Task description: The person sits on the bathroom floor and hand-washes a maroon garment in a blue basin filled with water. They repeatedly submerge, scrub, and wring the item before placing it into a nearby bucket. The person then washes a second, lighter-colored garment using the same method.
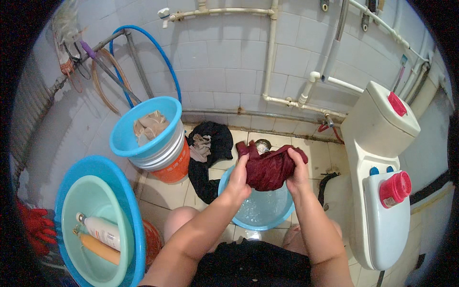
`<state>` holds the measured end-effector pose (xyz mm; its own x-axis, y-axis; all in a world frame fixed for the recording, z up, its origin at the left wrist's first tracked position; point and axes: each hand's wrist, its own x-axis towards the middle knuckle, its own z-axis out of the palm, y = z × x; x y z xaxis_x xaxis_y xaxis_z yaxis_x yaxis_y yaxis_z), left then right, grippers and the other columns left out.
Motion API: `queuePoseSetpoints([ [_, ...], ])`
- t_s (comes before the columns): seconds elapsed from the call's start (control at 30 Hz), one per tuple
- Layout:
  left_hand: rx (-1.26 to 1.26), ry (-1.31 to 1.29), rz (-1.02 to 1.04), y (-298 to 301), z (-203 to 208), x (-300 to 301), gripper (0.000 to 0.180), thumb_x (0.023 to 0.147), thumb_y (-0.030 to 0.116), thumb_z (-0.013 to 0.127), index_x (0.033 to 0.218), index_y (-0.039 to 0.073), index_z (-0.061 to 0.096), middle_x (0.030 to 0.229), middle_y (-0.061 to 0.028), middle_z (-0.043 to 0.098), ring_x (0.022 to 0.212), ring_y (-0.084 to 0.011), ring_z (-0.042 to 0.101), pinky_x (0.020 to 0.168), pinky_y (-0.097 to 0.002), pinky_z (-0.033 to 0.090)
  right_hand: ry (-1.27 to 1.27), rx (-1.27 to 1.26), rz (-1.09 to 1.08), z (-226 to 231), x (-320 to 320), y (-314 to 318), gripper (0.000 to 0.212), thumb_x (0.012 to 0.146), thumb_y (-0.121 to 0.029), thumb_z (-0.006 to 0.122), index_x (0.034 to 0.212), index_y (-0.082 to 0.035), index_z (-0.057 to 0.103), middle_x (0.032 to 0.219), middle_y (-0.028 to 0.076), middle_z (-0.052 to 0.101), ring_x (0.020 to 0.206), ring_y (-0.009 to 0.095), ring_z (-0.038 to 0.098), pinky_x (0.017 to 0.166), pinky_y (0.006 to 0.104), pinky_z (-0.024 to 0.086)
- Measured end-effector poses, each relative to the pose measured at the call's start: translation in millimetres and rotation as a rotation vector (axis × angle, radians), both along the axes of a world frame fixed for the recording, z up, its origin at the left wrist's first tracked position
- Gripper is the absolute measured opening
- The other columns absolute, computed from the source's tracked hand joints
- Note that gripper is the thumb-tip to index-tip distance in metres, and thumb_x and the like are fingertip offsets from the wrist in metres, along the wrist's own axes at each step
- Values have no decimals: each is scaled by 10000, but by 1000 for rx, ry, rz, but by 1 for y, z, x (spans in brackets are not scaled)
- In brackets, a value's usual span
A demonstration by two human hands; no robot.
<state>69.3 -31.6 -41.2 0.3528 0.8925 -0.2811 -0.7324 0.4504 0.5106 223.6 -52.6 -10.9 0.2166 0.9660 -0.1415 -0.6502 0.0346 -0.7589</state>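
A wet-looking maroon cloth (271, 168) is stretched between my two hands above a light blue basin (260, 210) of water on the floor. My left hand (240, 179) grips its left side, thumb on top. On the other side my right hand (299, 174) is closed round the right end. Part of the cloth hangs in folds over the basin's far rim; whether it touches the water I cannot tell. Left of the basin lie black clothes (210, 143) on the tiles, with a small beige cloth (201, 147) on top.
A blue basin (119, 138) with beige cloth sits on a white and orange bucket (172, 165). Nearer left, a pale green basin (76, 191) holding two bottles rests inside a larger blue one (136, 229). The toilet (358, 158) stands right, a red container (396, 189) on its lid.
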Motion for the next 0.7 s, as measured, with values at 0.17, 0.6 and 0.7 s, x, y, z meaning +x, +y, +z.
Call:
queuePoseSetpoints([
  [0.17, -139, -71, -425, 3, -10, -10, 575, 870, 601, 371, 1178, 140, 526, 1170, -69, 568, 1037, -248, 553, 864, -468, 437, -231, 273, 67, 30, -4, -20, 265, 695, -96, 646, 928, -33, 538, 924, 79, 586, 851, 201, 566, 795, 328, 453],
  [0.6, 68, 76, -361, 4, 11, 1, 418, 837, 347, 543, 1129, 48, 550, 1074, -113, 610, 963, -235, 589, 884, -378, 452, -57, 276, 709, 38, 13, -26, 396, 630, -271, 646, 909, -12, 539, 812, 143, 591, 795, 273, 579, 749, 375, 473],
  [0.7, -17, -104, -274, 8, 19, -12, 343, 800, 231, 557, 1096, 59, 572, 1031, -112, 629, 912, -244, 611, 837, -370, 479, -105, 316, 417, 39, 16, -21, 393, 709, -236, 622, 1016, -16, 513, 882, 124, 578, 859, 270, 563, 788, 372, 462],
])
